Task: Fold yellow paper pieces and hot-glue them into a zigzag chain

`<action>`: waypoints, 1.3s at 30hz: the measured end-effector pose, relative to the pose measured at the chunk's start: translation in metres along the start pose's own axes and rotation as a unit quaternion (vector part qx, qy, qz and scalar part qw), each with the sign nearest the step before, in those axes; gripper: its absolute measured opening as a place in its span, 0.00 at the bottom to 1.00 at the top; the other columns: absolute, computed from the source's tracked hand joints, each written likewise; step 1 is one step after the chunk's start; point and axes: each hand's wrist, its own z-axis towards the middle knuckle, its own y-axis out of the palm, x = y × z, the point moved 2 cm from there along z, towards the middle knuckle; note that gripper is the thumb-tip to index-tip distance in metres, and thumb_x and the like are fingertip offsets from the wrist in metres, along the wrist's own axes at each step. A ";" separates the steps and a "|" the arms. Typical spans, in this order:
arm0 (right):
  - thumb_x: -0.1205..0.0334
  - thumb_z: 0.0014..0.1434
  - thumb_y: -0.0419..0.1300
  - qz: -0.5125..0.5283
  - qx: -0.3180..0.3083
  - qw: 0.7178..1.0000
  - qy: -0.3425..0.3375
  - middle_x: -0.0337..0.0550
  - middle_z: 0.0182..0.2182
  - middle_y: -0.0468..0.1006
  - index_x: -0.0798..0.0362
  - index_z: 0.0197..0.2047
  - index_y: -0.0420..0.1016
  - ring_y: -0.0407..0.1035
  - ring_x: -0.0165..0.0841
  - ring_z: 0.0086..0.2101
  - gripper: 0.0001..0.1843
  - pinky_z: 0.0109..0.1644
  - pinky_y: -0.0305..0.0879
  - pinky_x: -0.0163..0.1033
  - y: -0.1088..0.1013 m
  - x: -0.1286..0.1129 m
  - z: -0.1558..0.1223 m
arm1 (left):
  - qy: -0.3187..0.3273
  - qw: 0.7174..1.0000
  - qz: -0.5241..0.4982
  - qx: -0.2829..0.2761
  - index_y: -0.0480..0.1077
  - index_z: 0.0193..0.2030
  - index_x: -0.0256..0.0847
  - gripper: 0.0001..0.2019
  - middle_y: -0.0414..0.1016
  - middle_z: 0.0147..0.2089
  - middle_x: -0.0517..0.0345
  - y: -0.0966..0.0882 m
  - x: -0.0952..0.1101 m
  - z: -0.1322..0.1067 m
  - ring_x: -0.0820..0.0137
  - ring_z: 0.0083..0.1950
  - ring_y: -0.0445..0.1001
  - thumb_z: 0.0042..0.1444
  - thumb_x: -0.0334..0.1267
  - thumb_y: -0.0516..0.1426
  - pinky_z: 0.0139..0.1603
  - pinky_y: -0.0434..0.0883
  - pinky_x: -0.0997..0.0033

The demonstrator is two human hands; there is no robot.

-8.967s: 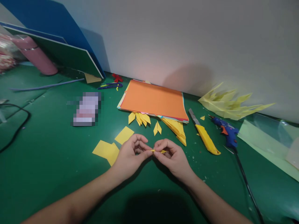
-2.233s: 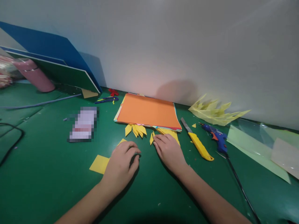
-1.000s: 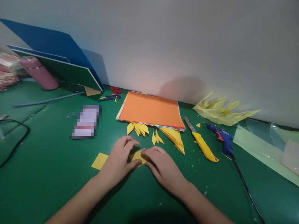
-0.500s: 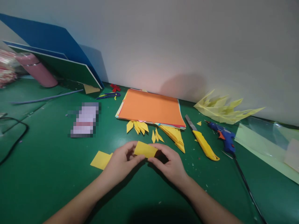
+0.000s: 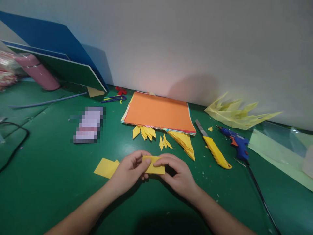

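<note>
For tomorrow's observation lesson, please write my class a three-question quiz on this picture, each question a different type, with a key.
1. True or false: in the picture, the yellow cutter knife lies left of the blue glue gun.
2. What do the left hand and right hand both hold?
3. What colour tops the paper stack? a) blue b) orange c) green

Key: 1. True. 2. Yellow paper. 3. b.

Green tabletop (image 5: 61, 182) carries paper and tools

A stack of coloured sheets (image 5: 158, 111), orange uppermost, lies at the back. Pointed yellow pieces (image 5: 144, 132) and yellow folded triangles (image 5: 183, 142) poke out along its near edge. Flat yellow paper (image 5: 105, 167) lies nearer, to the left. Rightward lie a yellow cutter (image 5: 216, 153), blade exposed, and a blue glue gun (image 5: 239, 143), just beside a pale green sheet (image 5: 276, 156).
</note>
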 end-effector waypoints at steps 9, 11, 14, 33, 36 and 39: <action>0.61 0.55 0.63 0.061 0.077 0.993 0.059 0.42 0.29 0.79 0.50 0.30 0.76 0.74 0.34 0.32 0.03 0.38 0.72 0.39 -0.005 0.004 0.001 | 0.100 0.988 0.093 0.070 0.76 0.30 0.41 0.09 0.77 0.35 0.55 -0.004 0.003 0.001 0.67 0.37 0.74 0.50 0.43 0.58 0.38 0.72 0.68; 0.60 0.54 0.63 0.087 0.090 0.989 0.083 0.41 0.28 0.78 0.51 0.29 0.74 0.73 0.32 0.30 0.05 0.35 0.72 0.38 -0.005 0.005 0.001 | 0.074 0.992 0.078 0.063 0.77 0.34 0.41 0.10 0.78 0.35 0.55 -0.003 0.003 0.001 0.67 0.36 0.74 0.50 0.42 0.59 0.37 0.72 0.69; 0.59 0.53 0.63 0.119 0.090 0.982 0.116 0.40 0.28 0.77 0.51 0.29 0.73 0.72 0.31 0.29 0.06 0.33 0.72 0.36 -0.004 0.006 0.001 | 0.061 0.993 0.084 0.057 0.77 0.36 0.41 0.11 0.78 0.35 0.54 -0.002 0.003 0.000 0.68 0.35 0.74 0.50 0.43 0.59 0.36 0.72 0.69; 0.61 0.50 0.64 0.110 0.082 0.979 0.150 0.36 0.23 0.71 0.51 0.28 0.69 0.66 0.28 0.24 0.07 0.27 0.66 0.32 -0.001 0.007 0.000 | 0.118 0.979 0.154 0.067 0.77 0.32 0.40 0.09 0.78 0.27 0.58 0.005 0.001 -0.004 0.71 0.26 0.73 0.47 0.42 0.60 0.28 0.71 0.75; 0.62 0.50 0.64 0.109 0.085 0.979 0.148 0.35 0.23 0.70 0.52 0.28 0.69 0.65 0.27 0.23 0.06 0.27 0.65 0.32 -0.001 0.007 -0.001 | 0.106 0.982 0.144 0.059 0.77 0.32 0.40 0.09 0.78 0.26 0.58 0.006 0.001 -0.004 0.71 0.26 0.74 0.47 0.42 0.60 0.27 0.71 0.76; 0.62 0.51 0.64 0.098 0.090 0.980 0.146 0.35 0.22 0.70 0.52 0.27 0.69 0.65 0.27 0.23 0.06 0.28 0.64 0.32 -0.001 0.007 -0.001 | 0.091 0.988 0.119 0.043 0.76 0.30 0.40 0.07 0.78 0.26 0.58 0.008 0.001 -0.004 0.71 0.26 0.75 0.47 0.40 0.60 0.28 0.72 0.76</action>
